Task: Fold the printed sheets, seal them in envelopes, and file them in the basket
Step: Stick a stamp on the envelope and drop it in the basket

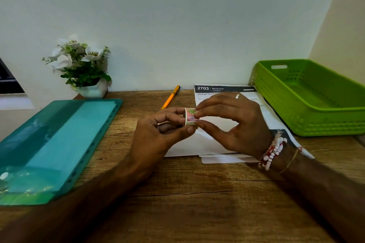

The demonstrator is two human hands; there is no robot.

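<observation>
- Printed white paper sheet [227, 92] with a dark header reading "2703 BEDROOM" lies flat at the far side of the brown wood-grain table [187, 193], just beside the basket. Its near part is hidden by the hands and by an envelope.
- A plain white paper envelope [189, 146] lies flat on the sheet, below the hands. The edge of a second white piece [223, 159] shows from under its near side; I cannot tell what it is.
- A small pink-and-green paper stamp [191, 116] with toothed edges is held in the air above the envelope, between both hands, slightly curled.
- Left hand [158, 132]: its grip is closed, thumb and forefinger pinching the stamp's left edge, the other fingers curled in behind.
- Right hand [237, 122]: its grip is a narrow pinch of forefinger and thumb on the stamp's right edge, the other fingers arched above. A silver ring [237, 96] sits on one finger, and red-and-white bead bracelets [272, 152] circle the wrist.
- A lime-green perforated plastic basket [308, 124] stands on the right; nothing is visible inside it.
- A translucent teal plastic folder [59, 144] lies flat on the left.
- An orange pen [170, 97] with a dark tip lies aslant beyond the hands.
- White artificial flowers [79, 59] in a white pot [94, 90] stand against the wall, behind the folder.
</observation>
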